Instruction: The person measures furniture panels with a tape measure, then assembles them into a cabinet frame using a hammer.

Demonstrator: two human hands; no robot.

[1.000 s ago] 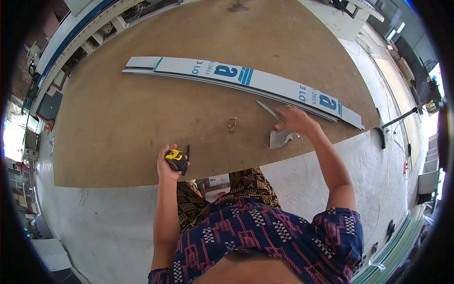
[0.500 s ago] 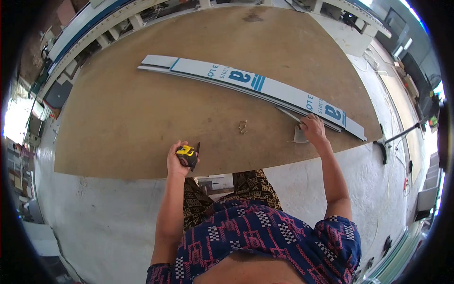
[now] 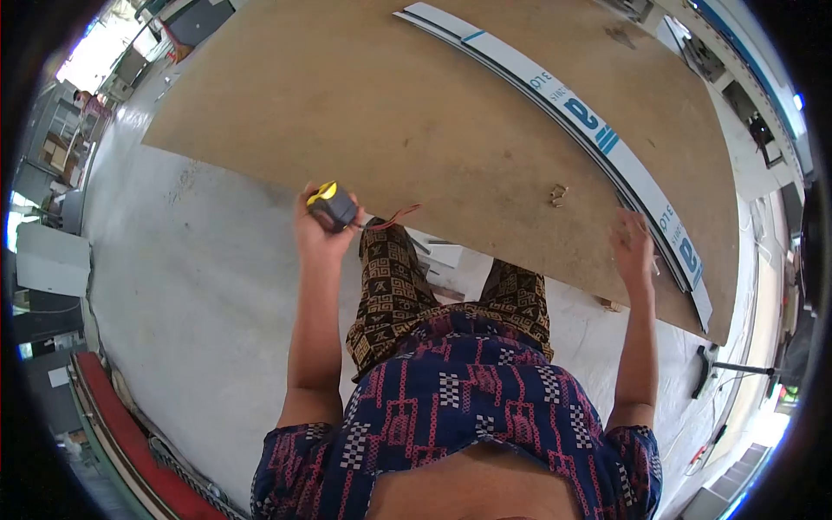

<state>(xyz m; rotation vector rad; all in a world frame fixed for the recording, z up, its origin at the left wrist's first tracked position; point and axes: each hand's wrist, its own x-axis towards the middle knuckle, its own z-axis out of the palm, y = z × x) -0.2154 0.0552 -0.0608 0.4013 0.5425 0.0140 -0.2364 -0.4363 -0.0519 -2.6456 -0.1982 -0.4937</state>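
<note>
My left hand (image 3: 321,227) is closed around a yellow and black tape measure (image 3: 333,206), held at the front edge of the brown tabletop (image 3: 416,165); a thin reddish strap trails from it to the right. My right hand (image 3: 633,245) hovers at the near side of a bundle of long profile strips (image 3: 637,178), its fingers smeared by motion. White film with blue print covers the strips. A small pale piece shows just right of that hand, partly hidden. Between my hands lie a few small brass-coloured metal pieces (image 3: 559,196).
Machine rails (image 3: 754,61) run along the far right. A black stand foot (image 3: 700,373) sits on the floor beyond the table's right corner. Red and green long pieces (image 3: 113,407) lie at the lower left. A person (image 3: 87,102) is far off at upper left.
The view has turned, so the table and strips appear rotated. My right hand has come away from the thin strip it was touching. My left hand still holds the tape measure, now turned differently.
</note>
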